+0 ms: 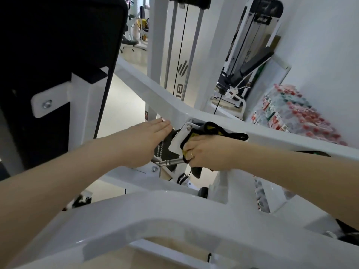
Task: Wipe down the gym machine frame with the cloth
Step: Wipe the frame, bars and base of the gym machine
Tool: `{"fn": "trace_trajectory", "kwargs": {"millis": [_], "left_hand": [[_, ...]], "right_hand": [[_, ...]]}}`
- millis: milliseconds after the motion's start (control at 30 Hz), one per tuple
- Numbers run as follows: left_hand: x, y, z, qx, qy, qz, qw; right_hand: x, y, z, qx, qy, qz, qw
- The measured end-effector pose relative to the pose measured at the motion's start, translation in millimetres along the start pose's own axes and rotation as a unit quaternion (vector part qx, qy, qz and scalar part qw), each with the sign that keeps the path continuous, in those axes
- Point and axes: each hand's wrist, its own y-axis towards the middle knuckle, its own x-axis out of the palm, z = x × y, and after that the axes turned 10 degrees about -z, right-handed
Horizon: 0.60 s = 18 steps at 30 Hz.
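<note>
Much of the white gym machine frame (155, 88) runs out of the picture: its near curved bar fills the bottom edge and is blurred, and the slanting bar passes behind both hands. The black pad (58, 45) at upper left is cut by the top and left edges and is too dark to show any detail. Lettering on the upright panel (179, 80) behind the cables is partly hidden by the slanting bar, so it cannot be read.

The right hand (206, 154) has its fingers curled round a bunched cloth (213, 131), yellow with dark edging, and holds it against the white bracket plate (179, 139) where the frame bars meet. Part of the cloth is buried in the fist; a dark end hangs below the hand. A ring shows on one finger. A metal pin (171, 162) juts out just beside the knuckles.

The left hand (143, 140) lies flat with straight fingers close together, fingertips at the underside of the slanting bar; whether they press it or only touch cannot be told. It covers part of a spring and dark mechanism (165, 146) beneath.

At right, against the wall, lie shrink-wrapped packs of bottles (287, 115) with red caps, blurred, their labels unreadable. More machines stand further back, small and indistinct
</note>
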Motion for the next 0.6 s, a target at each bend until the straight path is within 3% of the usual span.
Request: {"fn": "trace_trajectory", "kwargs": {"millis": [67,133,233,267,333,367,433,600], "left_hand": [[-1,1,-3,0.012,0.011,-0.008,1.0],[1,3,-7,0.03,0.016,-0.006,0.999],[5,4,-15,0.053,-0.01,-0.006,0.999],[7,6,-18,0.063,-0.026,-0.008,0.998],[11,11,-17,0.082,-0.067,-0.016,0.994],[12,13,-13,0.088,-0.086,-0.02,0.992],[12,18,-6,0.1,-0.11,-0.013,0.989],[10,27,-7,0.131,-0.116,0.007,0.984]], "right_hand": [[-11,19,0,0.004,-0.061,-0.076,0.995],[-18,32,-6,-0.003,-0.107,-0.079,0.991],[-13,11,-7,0.058,-0.053,0.176,0.981],[-13,-2,-4,0.101,-0.034,0.271,0.957],[-22,-23,2,0.237,0.034,0.348,0.907],[-26,-23,3,0.311,0.1,0.334,0.884],[-36,-11,0,0.4,0.251,0.227,0.852],[-19,-29,-13,0.435,0.214,0.099,0.869]]}}
